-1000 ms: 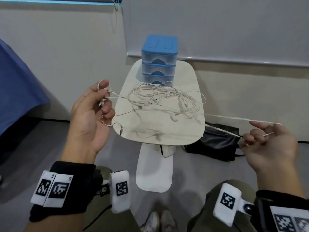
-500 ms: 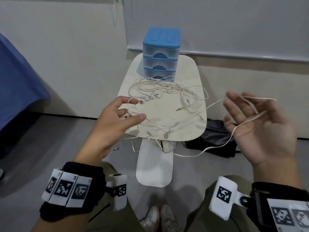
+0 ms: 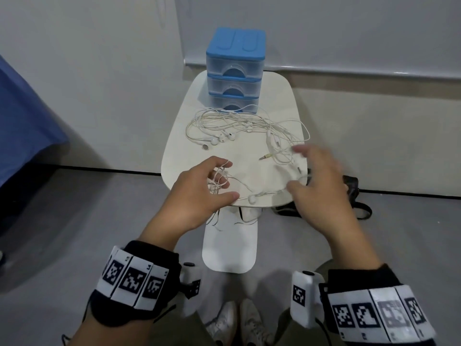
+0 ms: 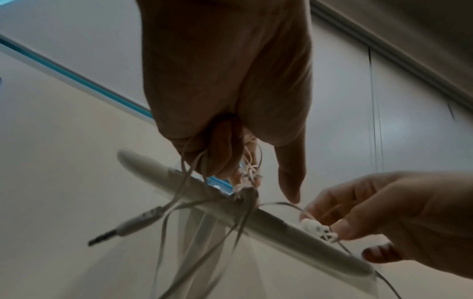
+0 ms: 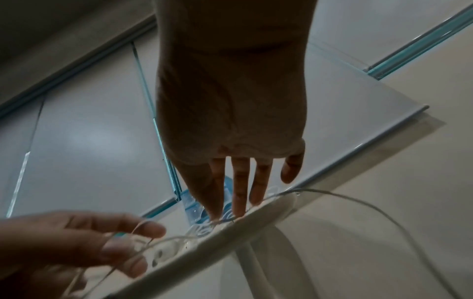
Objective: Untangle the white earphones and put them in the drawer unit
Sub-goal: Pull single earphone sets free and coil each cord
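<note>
At the far edge of the worktop, in the head view, the drawer unit stands with its three drawers closed. A tangled bundle of white earphones lies just in front of it, spreading toward the right edge. A separate earphone cable runs along the near edge between both hands. The left hand sits at the near left edge, its grip curled, with loops of this cable wound around its fingers. The right hand hovers over the near right edge, blurred, its grip spread apart and holding nothing.

In the left wrist view, the left hand has cable strands passing through its curled fingers and hanging below the worktop edge; a jack plug dangles there. The right hand is near an earbud on the edge; contact cannot be confirmed.

In the right wrist view, the right hand shows straight, separated fingers reaching down to the worktop. The left hand carries cable loops across its fingers.
</note>
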`<state>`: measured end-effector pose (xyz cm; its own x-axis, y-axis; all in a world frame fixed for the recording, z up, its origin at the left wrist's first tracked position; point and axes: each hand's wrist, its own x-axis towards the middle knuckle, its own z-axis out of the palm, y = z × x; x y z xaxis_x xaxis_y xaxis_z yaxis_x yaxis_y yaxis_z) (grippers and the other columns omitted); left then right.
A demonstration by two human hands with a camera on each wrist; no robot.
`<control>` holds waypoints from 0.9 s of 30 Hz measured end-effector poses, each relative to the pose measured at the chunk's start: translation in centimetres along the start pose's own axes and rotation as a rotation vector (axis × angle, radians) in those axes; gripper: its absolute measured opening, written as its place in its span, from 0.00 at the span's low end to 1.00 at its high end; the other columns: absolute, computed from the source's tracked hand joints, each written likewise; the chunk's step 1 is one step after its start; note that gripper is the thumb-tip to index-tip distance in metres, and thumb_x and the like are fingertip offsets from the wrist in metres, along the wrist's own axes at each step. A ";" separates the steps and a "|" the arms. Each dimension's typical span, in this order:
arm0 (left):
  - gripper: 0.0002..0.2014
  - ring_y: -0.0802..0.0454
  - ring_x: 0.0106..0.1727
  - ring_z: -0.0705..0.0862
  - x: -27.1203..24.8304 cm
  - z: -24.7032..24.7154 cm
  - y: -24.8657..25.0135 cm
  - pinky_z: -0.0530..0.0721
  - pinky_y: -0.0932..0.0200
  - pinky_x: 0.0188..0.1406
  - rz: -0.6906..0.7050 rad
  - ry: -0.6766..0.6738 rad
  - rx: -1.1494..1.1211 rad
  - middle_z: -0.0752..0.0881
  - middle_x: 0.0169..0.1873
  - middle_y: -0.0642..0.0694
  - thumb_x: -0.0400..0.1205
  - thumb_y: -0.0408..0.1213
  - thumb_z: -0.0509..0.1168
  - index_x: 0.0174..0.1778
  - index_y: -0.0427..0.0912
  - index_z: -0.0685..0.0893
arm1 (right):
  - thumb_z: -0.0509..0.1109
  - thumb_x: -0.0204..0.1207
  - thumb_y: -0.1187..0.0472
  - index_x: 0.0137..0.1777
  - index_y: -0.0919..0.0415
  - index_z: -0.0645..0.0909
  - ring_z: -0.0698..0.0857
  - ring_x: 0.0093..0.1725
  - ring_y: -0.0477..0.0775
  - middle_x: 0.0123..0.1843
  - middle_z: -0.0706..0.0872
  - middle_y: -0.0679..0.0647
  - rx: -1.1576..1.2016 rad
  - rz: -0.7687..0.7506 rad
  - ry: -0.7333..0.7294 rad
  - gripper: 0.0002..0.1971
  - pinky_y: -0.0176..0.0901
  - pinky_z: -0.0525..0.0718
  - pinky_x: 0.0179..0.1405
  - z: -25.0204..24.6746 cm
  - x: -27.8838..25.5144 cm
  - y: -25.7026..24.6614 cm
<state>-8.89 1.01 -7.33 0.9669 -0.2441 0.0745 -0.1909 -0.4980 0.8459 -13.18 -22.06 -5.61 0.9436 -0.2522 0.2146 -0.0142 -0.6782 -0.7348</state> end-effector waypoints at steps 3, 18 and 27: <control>0.25 0.64 0.37 0.83 0.2 0.4 0.4 0.78 0.64 0.41 0.011 -0.026 0.037 0.89 0.43 0.57 0.72 0.44 0.84 0.63 0.62 0.85 | 0.71 0.77 0.61 0.55 0.38 0.83 0.77 0.68 0.53 0.60 0.79 0.41 -0.164 -0.067 -0.243 0.14 0.60 0.71 0.66 1.3 0.1 0.3; 0.17 0.64 0.46 0.87 0.9 2.2 0.6 0.87 0.46 0.51 0.050 -0.091 0.178 0.88 0.43 0.67 0.72 0.49 0.83 0.54 0.62 0.87 | 0.78 0.73 0.65 0.47 0.41 0.90 0.79 0.60 0.48 0.49 0.82 0.39 0.093 -0.104 -0.349 0.14 0.49 0.77 0.64 0.9 0.2 2.5; 0.08 0.62 0.46 0.88 1.0 2.7 0.3 0.87 0.45 0.50 0.065 -0.053 0.156 0.90 0.43 0.67 0.76 0.46 0.80 0.46 0.60 0.89 | 0.67 0.68 0.41 0.44 0.37 0.87 0.81 0.59 0.51 0.46 0.86 0.39 0.096 -0.052 -0.366 0.10 0.69 0.73 0.71 1.2 0.8 2.0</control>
<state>-8.42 -1.64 -8.44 0.9422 -0.3212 0.0952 -0.2808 -0.6019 0.7476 -12.11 -22.82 -7.71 0.9982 0.0554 0.0217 0.0511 -0.6112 -0.7898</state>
